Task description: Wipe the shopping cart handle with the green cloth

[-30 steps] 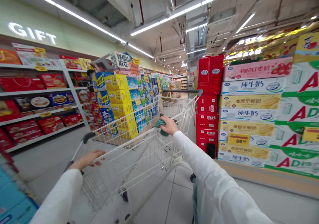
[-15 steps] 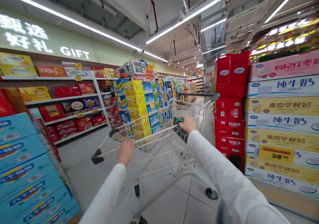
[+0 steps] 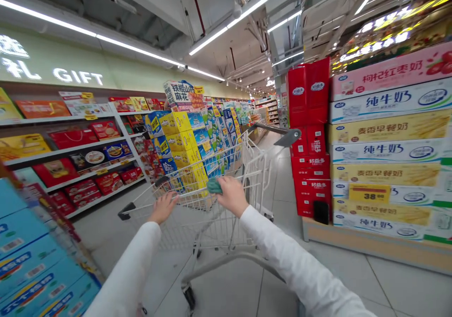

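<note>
My right hand (image 3: 231, 194) is closed on a green cloth (image 3: 213, 186) — bunched at its fingertips, over the shopping cart's rim (image 3: 189, 194) — while my left hand (image 3: 164, 207) lies beside it, grip unclear.

From here I see a crumpled green cloth (image 3: 213, 186) gripped in the right hand (image 3: 232, 194) and a pale wire shopping cart (image 3: 226, 260) on its wheels (image 3: 189, 297), stretching from left of the left hand (image 3: 164, 208) to a grey handle (image 3: 288, 138) beyond the right.
</note>
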A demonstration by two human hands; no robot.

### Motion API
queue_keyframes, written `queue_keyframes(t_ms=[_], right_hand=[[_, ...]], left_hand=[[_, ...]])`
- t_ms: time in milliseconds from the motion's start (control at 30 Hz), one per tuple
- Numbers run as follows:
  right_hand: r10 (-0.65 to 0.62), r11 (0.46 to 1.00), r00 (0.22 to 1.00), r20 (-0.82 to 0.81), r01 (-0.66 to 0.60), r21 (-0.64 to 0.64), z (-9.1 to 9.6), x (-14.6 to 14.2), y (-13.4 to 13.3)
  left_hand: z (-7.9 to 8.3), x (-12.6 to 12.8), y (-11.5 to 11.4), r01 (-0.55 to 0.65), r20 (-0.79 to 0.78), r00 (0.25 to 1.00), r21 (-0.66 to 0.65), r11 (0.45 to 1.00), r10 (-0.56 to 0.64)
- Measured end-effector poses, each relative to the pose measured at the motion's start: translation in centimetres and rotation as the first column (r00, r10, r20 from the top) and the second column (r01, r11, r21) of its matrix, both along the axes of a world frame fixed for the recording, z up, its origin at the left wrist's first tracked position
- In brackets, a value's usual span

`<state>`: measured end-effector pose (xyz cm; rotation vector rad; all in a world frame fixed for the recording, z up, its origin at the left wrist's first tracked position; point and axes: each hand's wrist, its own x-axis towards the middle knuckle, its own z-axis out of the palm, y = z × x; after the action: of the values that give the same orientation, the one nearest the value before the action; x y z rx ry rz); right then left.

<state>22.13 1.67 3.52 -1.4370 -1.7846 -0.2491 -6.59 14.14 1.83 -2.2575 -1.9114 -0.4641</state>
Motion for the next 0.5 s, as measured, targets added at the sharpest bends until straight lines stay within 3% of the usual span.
queue_keyframes(t_ms=[67, 100, 200, 367, 500], right_hand=[[0.165, 0.986, 0.985, -0.041, -0.164, 0.027, -0.7, -0.4, -3.0], [0.224, 0.974, 0.972, -0.068, -0.221, 0.040, -1.1, -0.1, -4.6], [0.288, 0.958, 0.944, -0.163, -0.284, 0.052, -2.4, 2.7, -9.1], [0.091, 0.992, 0.950, -0.298, -0.112, -0.054, -3.7, 9.5, -11.6], [-0.059, 0.990, 0.955, -0.291, 0.020, -0.136, -5.1, 12.0, -11.7]], left_hand=[[1.5, -0.7, -0.2, -0.074, -0.048, 0.996, -0.058, 0.996, 0.071], [2.3, -0.7, -0.7, -0.049, -0.054, 0.998, -0.062, 0.997, 0.046], [5.2, 1.2, -3.8, 0.237, 0.063, 0.970, -0.038, 0.971, -0.235], [9.2, 8.6, -10.2, 0.512, 0.251, 0.806, 0.159, 0.844, -0.536], [9.9, 12.2, -11.6, 0.616, 0.339, 0.692, 0.182, 0.766, -0.637]])
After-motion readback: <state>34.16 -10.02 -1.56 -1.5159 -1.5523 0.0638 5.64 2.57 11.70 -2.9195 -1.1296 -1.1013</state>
